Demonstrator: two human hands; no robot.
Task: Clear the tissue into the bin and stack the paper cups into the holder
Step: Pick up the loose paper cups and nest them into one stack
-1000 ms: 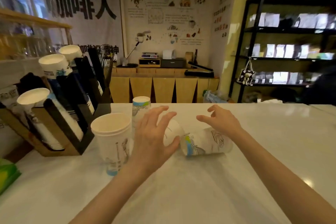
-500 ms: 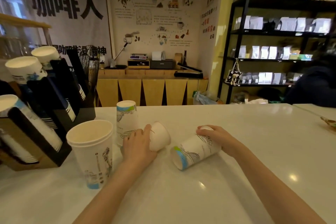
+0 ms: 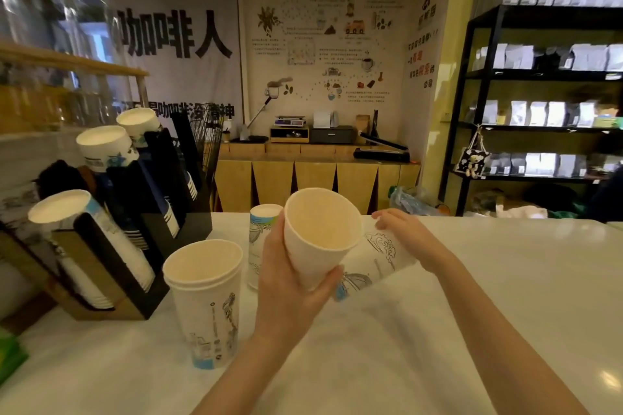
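Paper, thin and light, is what every cup here is made of, so walls are likely crushed by a hard squeeze. A small plain cup (image 3: 320,239) is held off the counter (image 3: 505,296), mouth toward the camera, by the left hand (image 3: 290,286), fingers wrapped round its lower wall. A printed cup (image 3: 377,259) lying on its side is covered by the right hand (image 3: 408,232), fingers curled loosely. The holder (image 3: 135,246) stands well left. Mid-wall is judged the safest grip.

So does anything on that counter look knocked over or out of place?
One printed cup lies on its side on the counter under the right hand, and another cup stands upside down behind the left hand, which holds a plain cup. No spill shows.
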